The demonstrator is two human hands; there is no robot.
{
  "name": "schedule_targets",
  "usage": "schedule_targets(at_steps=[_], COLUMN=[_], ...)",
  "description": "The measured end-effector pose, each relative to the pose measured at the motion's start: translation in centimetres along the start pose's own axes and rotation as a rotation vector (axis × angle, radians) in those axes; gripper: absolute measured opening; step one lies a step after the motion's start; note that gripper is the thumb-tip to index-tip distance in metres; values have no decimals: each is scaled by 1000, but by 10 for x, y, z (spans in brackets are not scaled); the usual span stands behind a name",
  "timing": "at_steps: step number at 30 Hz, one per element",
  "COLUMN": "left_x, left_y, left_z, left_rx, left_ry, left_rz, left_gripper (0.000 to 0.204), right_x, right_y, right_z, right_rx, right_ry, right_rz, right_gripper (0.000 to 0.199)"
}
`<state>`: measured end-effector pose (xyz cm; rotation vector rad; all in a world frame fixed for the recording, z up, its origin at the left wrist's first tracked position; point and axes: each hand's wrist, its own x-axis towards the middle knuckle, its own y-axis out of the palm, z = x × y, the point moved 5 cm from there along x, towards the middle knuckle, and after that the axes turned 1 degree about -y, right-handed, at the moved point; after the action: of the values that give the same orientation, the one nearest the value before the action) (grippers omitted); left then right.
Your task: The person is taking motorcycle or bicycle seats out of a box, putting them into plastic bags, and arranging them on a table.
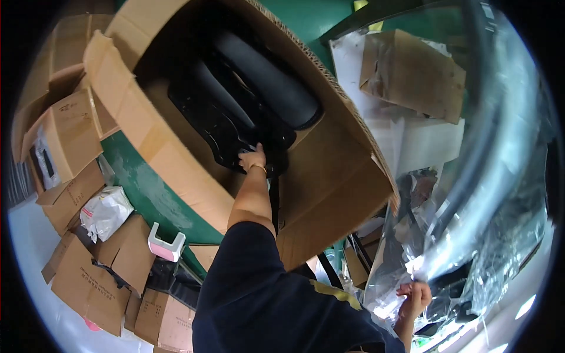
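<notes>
Closest to us, our dark blue sleeve fills the lower middle of the view. Below and to the right of the large cardboard box, our right hand is closed, pinching a gathered edge of clear plastic film that billows upward along the right side of the box. Dark parts show through the film near that hand, too blurred to name.

Our left arm stretches up into the open box, and the left hand rests on the lower edge of a black moulded plastic part lying inside; the fingers curl onto it, though we cannot tell whether they truly grip it. A long black rounded piece sits just above and to the right of that part, still within the box.

To the left of the box, smaller cardboard cartons lie scattered over the green floor, with a white plastic bag and a pink and white plastic stool among them. More open cartons stand further up on that left side.

Beyond the box, to its upper right, a folded brown cardboard sheet lies on white sheeting.
</notes>
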<state>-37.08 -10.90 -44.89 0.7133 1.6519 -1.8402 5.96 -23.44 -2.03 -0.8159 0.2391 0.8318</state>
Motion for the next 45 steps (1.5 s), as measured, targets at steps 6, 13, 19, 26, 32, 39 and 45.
schedule_targets(at_steps=[6, 13, 19, 26, 32, 39, 45], left_x=[57, 61, -17, -158, -223, -301, -378], left_y=[19, -22, -92, -190, -273, -330, -332], left_z=[2, -6, -36, -28, -4, 70, 157], left_rx=[-226, -392, -929, -1196, -1301, -1113, -888], left_ry=[-118, 250, 179, 189, 329, 469, 566], left_rz=[-130, -48, 520, 1071, 1117, 1276, 1451], left_gripper=[80, 51, 29, 15, 20, 20, 18], right_x=[-3, 3, 4, 5, -46, -86, -165], right_y=[-11, 5, 12, 27, 79, 62, 18], right_z=[5, 5, 6, 10, 73, 70, 9], right_rx=[21, 19, 29, 70, -64, 111, 838], right_ry=[-46, 56, 98, 54, -595, -742, -336], right_rz=[63, 57, 126, 240, 441, 504, 884], right_gripper=[22, 22, 20, 18, 66, 93, 85])
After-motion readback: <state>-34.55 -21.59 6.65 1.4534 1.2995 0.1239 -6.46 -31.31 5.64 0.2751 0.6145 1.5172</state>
